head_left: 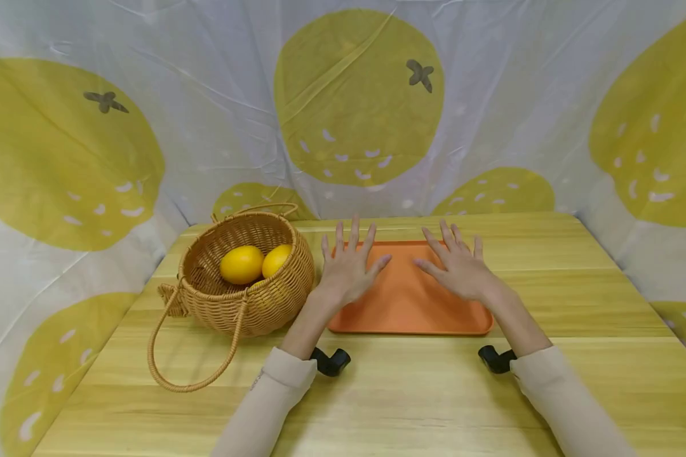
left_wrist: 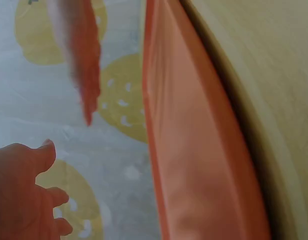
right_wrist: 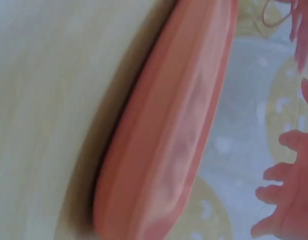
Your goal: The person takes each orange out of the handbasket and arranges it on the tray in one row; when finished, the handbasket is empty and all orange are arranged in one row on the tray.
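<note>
Both hands hover palm-down with fingers spread over an orange tray [head_left: 406,311] on the wooden table. My left hand [head_left: 347,273] is above the tray's left end, close to the wicker basket. Over the tray's right part is my right hand [head_left: 463,270]. Neither hand holds anything. In the left wrist view the left hand [left_wrist: 24,192] appears at the lower left, beside the tray [left_wrist: 194,130]. The right wrist view has the right hand [right_wrist: 294,190] at its right edge, apart from the tray [right_wrist: 159,125].
A round wicker basket [head_left: 286,304] with looped handles stands left of the tray. Inside it lie yellow lemons, one [head_left: 242,264] toward the middle and another [head_left: 276,259] beside it. A cloth with a fruit print [head_left: 234,127] hangs behind and around the table [head_left: 400,393].
</note>
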A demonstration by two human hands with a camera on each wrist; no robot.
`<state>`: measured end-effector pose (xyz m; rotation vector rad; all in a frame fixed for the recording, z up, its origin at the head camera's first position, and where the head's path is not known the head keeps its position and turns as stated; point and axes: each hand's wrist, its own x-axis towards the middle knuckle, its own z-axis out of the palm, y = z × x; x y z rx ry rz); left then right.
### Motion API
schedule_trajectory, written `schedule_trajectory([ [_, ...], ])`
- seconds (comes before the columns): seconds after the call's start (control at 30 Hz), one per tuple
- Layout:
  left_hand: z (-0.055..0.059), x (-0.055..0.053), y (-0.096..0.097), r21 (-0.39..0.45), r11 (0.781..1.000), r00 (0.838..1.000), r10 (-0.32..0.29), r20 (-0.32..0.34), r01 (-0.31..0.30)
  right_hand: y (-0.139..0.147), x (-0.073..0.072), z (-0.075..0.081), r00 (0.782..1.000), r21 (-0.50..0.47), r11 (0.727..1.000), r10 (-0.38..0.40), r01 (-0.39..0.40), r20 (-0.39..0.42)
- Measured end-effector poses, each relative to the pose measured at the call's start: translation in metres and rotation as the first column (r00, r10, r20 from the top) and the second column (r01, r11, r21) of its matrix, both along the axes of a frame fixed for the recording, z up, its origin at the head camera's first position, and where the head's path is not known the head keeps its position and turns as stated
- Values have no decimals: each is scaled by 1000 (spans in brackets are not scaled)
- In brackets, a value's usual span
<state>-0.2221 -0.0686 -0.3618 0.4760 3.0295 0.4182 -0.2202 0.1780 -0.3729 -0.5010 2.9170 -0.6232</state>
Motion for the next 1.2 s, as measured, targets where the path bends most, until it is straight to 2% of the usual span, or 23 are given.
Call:
schedule_trajectory([
  [0.13, 18, 12, -3, 8, 999, 999, -40, -3, 40, 22, -5, -2, 997, -37, 999, 2, 1, 74],
  [0.3, 48, 37, -12, 6, 993, 993, -119, -25, 119, 49, -11, -12, 982, -74, 997, 19, -5, 187],
  [0.47, 80, 61, -28, 24, 986, 985, -166, -41, 167, 72, -14, -20, 942, -125, 992, 62, -21, 329],
  [0.53, 94, 68, -36, 41, 984, 984, -174, -49, 176, 77, -14, -22, 925, -135, 990, 81, -33, 371],
  [0.6, 108, 72, -44, 65, 982, 983, -175, -60, 179, 80, -14, -23, 917, -132, 990, 95, -47, 387],
  [0.8, 148, 71, -69, 144, 974, 980, -155, -125, 172, 83, -15, -24, 916, -105, 992, 103, -68, 387],
  [1.03, 186, 57, -100, 235, 962, 990, -123, -73, 137, 87, -14, -27, 916, -102, 990, 125, -93, 382],
  [1.2, 203, 45, -121, 224, 966, 992, -125, -31, 129, 90, -13, -28, 920, -110, 988, 145, -113, 365],
])
